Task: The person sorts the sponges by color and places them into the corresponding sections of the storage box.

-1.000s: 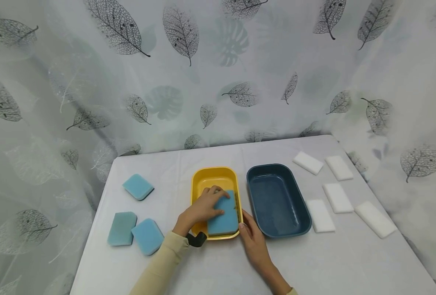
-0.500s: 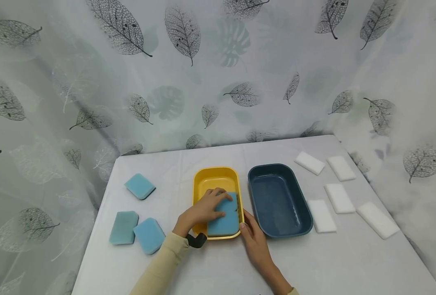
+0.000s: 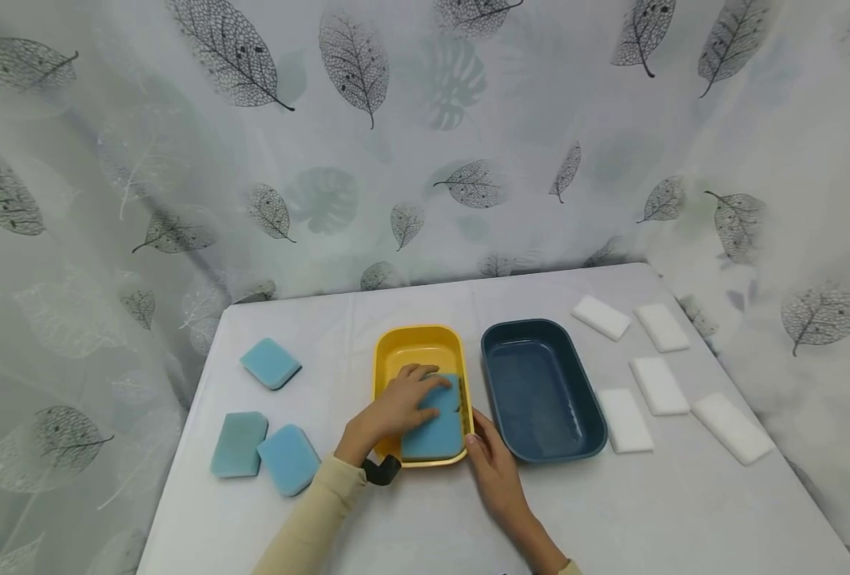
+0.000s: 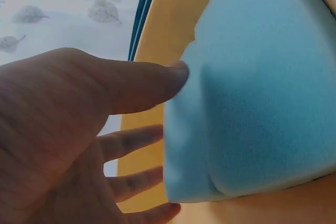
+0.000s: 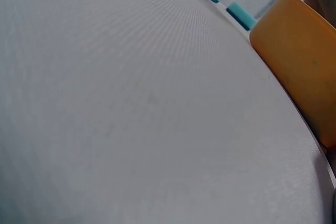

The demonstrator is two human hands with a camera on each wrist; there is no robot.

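A yellow tray (image 3: 414,339) holds blue sponges: one at its near end (image 3: 435,441) and another beyond, with an edge (image 3: 448,390) showing past my fingers. My left hand (image 3: 399,402) reaches over the tray's left side, its fingers and thumb spread on the sponges and covering part of them. In the left wrist view the thumb and fingertips meet the side of a blue sponge (image 4: 268,87), the fingers apart and fairly straight. My right hand (image 3: 498,479) holds the tray's right side, thumb at the rim and fingers along the outer wall.
A dark blue tray (image 3: 540,399) with nothing in it stands right of the yellow one. Several white sponges (image 3: 661,386) lie along the right. On the left lie three blue sponges (image 3: 270,363). The white-covered table (image 3: 425,527) backs onto a leaf-print curtain (image 3: 367,184).
The seam between the two sponges in the yellow tray shows more plainly than one second ago. Both hands have stayed almost still, and the trays have not moved.
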